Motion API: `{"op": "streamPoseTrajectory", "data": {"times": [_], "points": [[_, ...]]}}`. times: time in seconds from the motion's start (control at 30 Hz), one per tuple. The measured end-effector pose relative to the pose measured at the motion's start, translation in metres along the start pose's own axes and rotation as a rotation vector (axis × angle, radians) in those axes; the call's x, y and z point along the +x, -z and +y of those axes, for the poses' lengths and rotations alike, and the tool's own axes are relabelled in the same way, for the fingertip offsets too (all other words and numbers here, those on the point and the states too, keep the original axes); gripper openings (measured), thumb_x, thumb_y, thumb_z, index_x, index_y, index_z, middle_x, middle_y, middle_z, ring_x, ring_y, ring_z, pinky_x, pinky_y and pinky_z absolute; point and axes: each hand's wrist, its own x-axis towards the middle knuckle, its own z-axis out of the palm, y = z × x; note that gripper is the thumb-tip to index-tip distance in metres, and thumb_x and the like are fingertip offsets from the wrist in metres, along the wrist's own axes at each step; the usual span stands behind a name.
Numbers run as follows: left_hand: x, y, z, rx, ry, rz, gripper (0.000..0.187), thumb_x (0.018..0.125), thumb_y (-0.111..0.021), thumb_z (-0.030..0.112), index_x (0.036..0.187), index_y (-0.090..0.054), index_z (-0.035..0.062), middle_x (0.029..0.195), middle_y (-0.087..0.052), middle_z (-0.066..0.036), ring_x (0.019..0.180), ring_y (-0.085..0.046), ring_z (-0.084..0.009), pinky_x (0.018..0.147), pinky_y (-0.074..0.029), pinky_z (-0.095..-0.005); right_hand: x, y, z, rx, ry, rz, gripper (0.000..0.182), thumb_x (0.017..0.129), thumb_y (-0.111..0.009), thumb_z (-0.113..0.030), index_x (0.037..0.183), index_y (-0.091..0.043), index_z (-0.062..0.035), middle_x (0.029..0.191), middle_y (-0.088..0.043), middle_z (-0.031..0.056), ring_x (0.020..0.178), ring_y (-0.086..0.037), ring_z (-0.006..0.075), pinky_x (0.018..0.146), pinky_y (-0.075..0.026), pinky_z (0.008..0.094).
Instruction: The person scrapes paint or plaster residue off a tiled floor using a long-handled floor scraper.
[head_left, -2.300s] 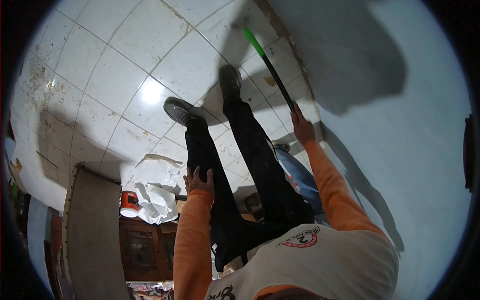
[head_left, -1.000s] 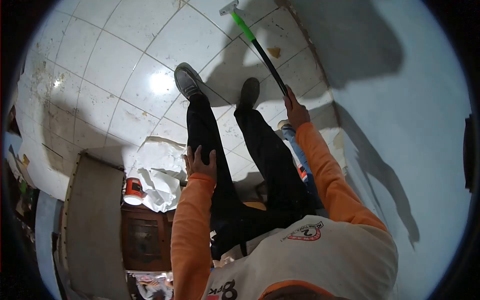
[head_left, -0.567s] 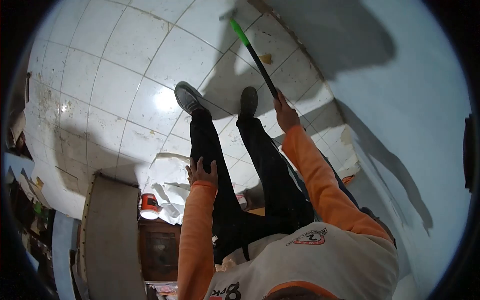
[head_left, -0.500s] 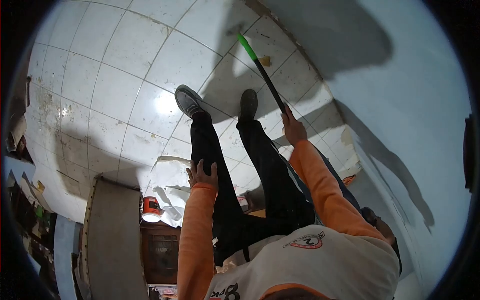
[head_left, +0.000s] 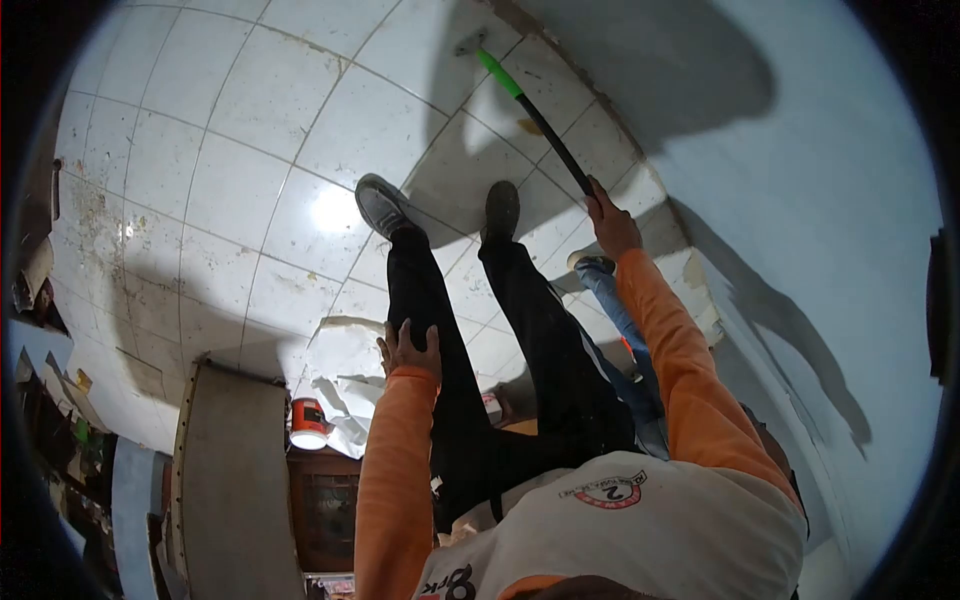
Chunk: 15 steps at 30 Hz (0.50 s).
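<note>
A long-handled scraper (head_left: 530, 110), black in the shaft with a green section near its metal blade, is being gripped at its near end by the right hand (head_left: 610, 222), whose fingers are being wrapped tightly round the shaft. The blade is being set on the tiled floor (head_left: 250, 180), far ahead of that hand and close to the foot of the pale blue wall (head_left: 800, 200). A small brown fragment (head_left: 530, 126) is lying on a tile just beside the shaft. The left hand (head_left: 408, 348) is being rested flat on the left thigh, fingers spread, with nothing held.

Behind and to the outer side of the left hand, crumpled white paper (head_left: 345, 400) and an orange-and-white can (head_left: 309, 424) are being left beside a grey board (head_left: 235, 480). Another person's blue-jeaned leg (head_left: 615, 310) is being kept just below the right hand.

With only one hand on the shaft, the blade could probably skid on the glossy tile. The shaft could also be swung into the nearby leg.
</note>
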Motion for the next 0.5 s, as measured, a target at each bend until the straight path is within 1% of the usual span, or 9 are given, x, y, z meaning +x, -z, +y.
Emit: {"op": "streamPoseTrajectory", "data": {"times": [0.07, 0.1, 0.17, 0.27, 0.3, 0.37, 0.4, 0.47, 0.5], "points": [[-0.002, -0.001, -0.003, 0.019, 0.042, -0.029, 0.067, 0.094, -0.061, 0.058, 0.148, -0.055, 0.0188, 0.166, -0.031, -0.018, 0.155, -0.021, -0.0447, 0.124, -0.023, -0.0587, 0.034, -0.002, -0.022, -0.036, 0.153, 0.129, 0.054, 0.106, -0.039, -0.056, 0.155, -0.041, -0.0338, 0.112, -0.071, 0.0259, 0.104, -0.067, 0.049, 0.092, -0.052, 0.0589], [-0.002, -0.005, -0.004, 0.019, 0.048, -0.034, 0.067, 0.094, -0.061, 0.058, 0.148, -0.055, 0.0188, 0.166, -0.031, -0.018, 0.155, -0.021, -0.0447, 0.124, -0.023, -0.0587, 0.049, 0.006, -0.043, -0.039, 0.152, 0.123, 0.054, 0.106, -0.039, -0.056, 0.155, -0.041, -0.0338, 0.112, -0.071, 0.0259, 0.104, -0.067, 0.049, 0.092, -0.052, 0.0589], [-0.004, -0.005, -0.01, -0.049, -0.026, 0.056, 0.067, 0.092, -0.067, 0.056, 0.143, -0.06, 0.0135, 0.163, -0.036, -0.023, 0.151, -0.025, -0.0512, 0.124, -0.025, -0.0559, 0.062, 0.031, -0.09, -0.011, 0.089, 0.035, 0.054, 0.106, -0.04, -0.055, 0.155, -0.041, -0.033, 0.115, -0.071, 0.0252, 0.105, -0.067, 0.0488, 0.093, -0.053, 0.0579], [0.0, -0.002, -0.01, -0.018, 0.026, 0.008, 0.069, 0.094, -0.062, 0.059, 0.149, -0.054, 0.0183, 0.165, -0.033, -0.019, 0.155, -0.021, -0.0455, 0.124, -0.023, -0.0581, 0.037, 0.026, -0.036, -0.025, 0.066, 0.026, 0.054, 0.106, -0.04, -0.054, 0.155, -0.041, -0.0323, 0.118, -0.071, 0.0251, 0.108, -0.066, 0.0486, 0.095, -0.053, 0.0565], [-0.001, 0.0, -0.011, -0.03, 0.033, 0.013, 0.069, 0.094, -0.062, 0.059, 0.149, -0.054, 0.0183, 0.165, -0.033, -0.019, 0.155, -0.021, -0.0455, 0.124, -0.023, -0.0581, 0.03, 0.022, -0.023, -0.033, 0.079, 0.026, 0.054, 0.106, -0.04, -0.054, 0.155, -0.041, -0.0323, 0.118, -0.071, 0.0251, 0.108, -0.066, 0.0486, 0.095, -0.053, 0.0565], [0.001, 0.0, -0.007, -0.052, 0.029, 0.039, 0.067, 0.093, -0.067, 0.055, 0.145, -0.057, 0.0141, 0.163, -0.036, -0.023, 0.151, -0.026, -0.0515, 0.124, -0.025, -0.0559, 0.029, 0.023, -0.006, -0.017, 0.189, 0.054, 0.055, 0.106, -0.04, -0.056, 0.155, -0.042, -0.0319, 0.119, -0.07, 0.0256, 0.111, -0.065, 0.048, 0.096, -0.052, 0.0551], [0.001, -0.001, -0.008, -0.053, 0.029, 0.03, 0.067, 0.093, -0.067, 0.055, 0.145, -0.057, 0.0141, 0.163, -0.036, -0.023, 0.151, -0.026, -0.0515, 0.124, -0.025, -0.0559, 0.036, 0.034, -0.026, -0.095, 0.143, 0.038, 0.055, 0.106, -0.041, -0.056, 0.156, -0.04, -0.0337, 0.121, -0.07, 0.0243, 0.114, -0.064, 0.0473, 0.098, -0.052, 0.0541], [0.002, -0.003, -0.012, -0.049, 0.037, -0.005, 0.07, 0.093, -0.062, 0.06, 0.149, -0.053, 0.0182, 0.166, -0.031, -0.018, 0.155, -0.021, -0.0447, 0.123, -0.024, -0.0603, 0.068, 0.055, -0.091, -0.093, 0.112, 0.009, 0.055, 0.106, -0.042, -0.055, 0.156, -0.041, -0.0338, 0.123, -0.069, 0.025, 0.115, -0.063, 0.0481, 0.099, -0.051, 0.0549], [0.002, -0.004, -0.009, -0.048, 0.042, -0.008, 0.07, 0.093, -0.062, 0.06, 0.149, -0.053, 0.0182, 0.166, -0.031, -0.018, 0.155, -0.021, -0.0447, 0.123, -0.024, -0.0603, 0.079, 0.057, -0.104, -0.086, 0.081, -0.012, 0.054, 0.105, -0.043, -0.054, 0.156, -0.041, -0.0339, 0.124, -0.068, 0.0256, 0.117, -0.062, 0.0489, 0.1, -0.05, 0.0556]]}}
